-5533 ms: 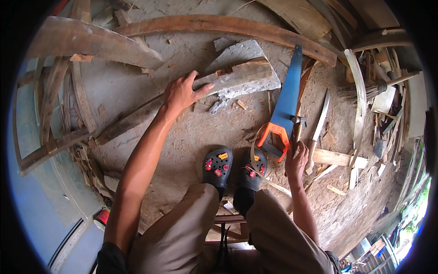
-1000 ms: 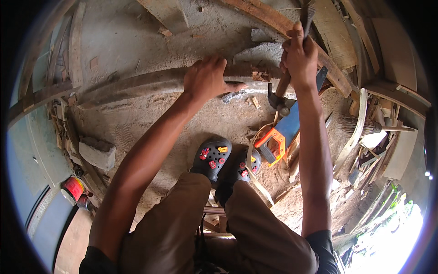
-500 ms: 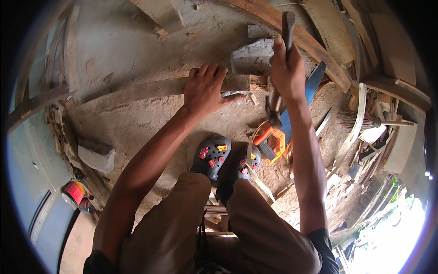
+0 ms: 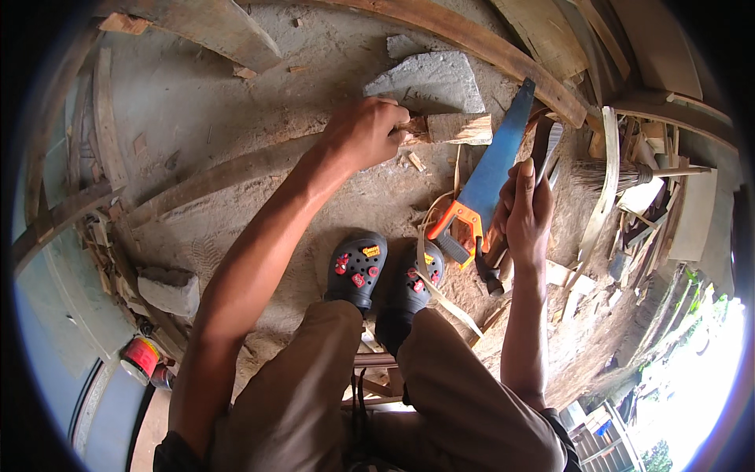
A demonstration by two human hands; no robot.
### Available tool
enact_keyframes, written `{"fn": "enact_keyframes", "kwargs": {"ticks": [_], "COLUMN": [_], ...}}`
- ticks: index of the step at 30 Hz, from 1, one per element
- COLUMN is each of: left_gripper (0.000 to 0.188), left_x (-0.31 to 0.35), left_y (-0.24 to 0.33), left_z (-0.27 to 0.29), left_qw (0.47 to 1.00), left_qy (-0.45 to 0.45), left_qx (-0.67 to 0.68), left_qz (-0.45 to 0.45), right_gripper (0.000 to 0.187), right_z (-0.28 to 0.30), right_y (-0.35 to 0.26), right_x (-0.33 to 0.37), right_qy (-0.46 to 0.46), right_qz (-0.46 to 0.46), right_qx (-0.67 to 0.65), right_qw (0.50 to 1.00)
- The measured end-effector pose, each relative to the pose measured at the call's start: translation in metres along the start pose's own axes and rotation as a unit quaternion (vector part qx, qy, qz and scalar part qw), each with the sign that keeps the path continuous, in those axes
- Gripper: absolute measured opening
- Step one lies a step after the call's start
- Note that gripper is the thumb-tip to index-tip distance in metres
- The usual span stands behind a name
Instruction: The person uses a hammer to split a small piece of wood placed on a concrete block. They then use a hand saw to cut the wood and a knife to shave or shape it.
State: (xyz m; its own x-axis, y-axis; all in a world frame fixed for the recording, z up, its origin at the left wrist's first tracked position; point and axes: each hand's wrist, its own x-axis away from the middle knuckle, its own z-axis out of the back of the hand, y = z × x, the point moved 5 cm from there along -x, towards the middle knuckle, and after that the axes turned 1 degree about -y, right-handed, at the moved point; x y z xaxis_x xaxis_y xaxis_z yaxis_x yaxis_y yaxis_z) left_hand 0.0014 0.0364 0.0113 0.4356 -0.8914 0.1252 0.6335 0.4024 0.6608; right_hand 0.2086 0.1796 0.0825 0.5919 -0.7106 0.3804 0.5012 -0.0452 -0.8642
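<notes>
My left hand (image 4: 363,132) is closed on a piece of wood at the right end of a long beam (image 4: 228,175) on the dirt floor. Right of my fingers the wood is splintered, then ends in a short squared block (image 4: 456,128) with a pale face. Whether this block joins the beam, I cannot tell; my hand hides that part. My right hand (image 4: 525,206) is closed around a hammer (image 4: 489,277), its dark head low, toward my feet. Just left of it lies a handsaw (image 4: 497,165) with a blue blade and an orange and grey handle.
A grey concrete slab (image 4: 431,82) lies beyond the block. Long planks (image 4: 440,30) cross the far side. At right are a twig broom (image 4: 613,175) and scrap wood. A pale strip (image 4: 452,307) curls beside my dark clogs (image 4: 355,271). Another concrete lump (image 4: 169,291) sits at left.
My right hand has come down and nearer with the hammer, past the saw. My left hand has gone from lying spread on the beam to gripping the wood, whose splintered part now sits by my fingers.
</notes>
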Motion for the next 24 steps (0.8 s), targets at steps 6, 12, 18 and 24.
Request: {"fn": "enact_keyframes", "kwargs": {"ticks": [6,12,18,24], "left_gripper": [0.008,0.016,0.019,0.033], "left_x": [0.011,0.029,0.030,0.040], "left_y": [0.010,0.025,0.027,0.014], "left_z": [-0.011,-0.017,-0.019,-0.018], "left_qw": [0.984,0.973,0.979,0.976], "left_qy": [0.079,0.141,0.103,0.147], "left_qx": [-0.111,-0.139,-0.133,-0.082], "left_qz": [-0.119,-0.118,-0.113,-0.141], "right_gripper": [0.052,0.048,0.044,0.042], "right_z": [0.007,0.018,0.020,0.010], "right_y": [0.006,0.022,0.039,0.043], "right_x": [0.002,0.005,0.008,0.010], "right_qy": [-0.003,0.011,0.004,0.012], "right_qz": [0.005,0.025,0.027,0.046], "right_qx": [-0.036,-0.021,-0.005,-0.116], "right_qw": [0.999,0.999,1.000,0.992]}}
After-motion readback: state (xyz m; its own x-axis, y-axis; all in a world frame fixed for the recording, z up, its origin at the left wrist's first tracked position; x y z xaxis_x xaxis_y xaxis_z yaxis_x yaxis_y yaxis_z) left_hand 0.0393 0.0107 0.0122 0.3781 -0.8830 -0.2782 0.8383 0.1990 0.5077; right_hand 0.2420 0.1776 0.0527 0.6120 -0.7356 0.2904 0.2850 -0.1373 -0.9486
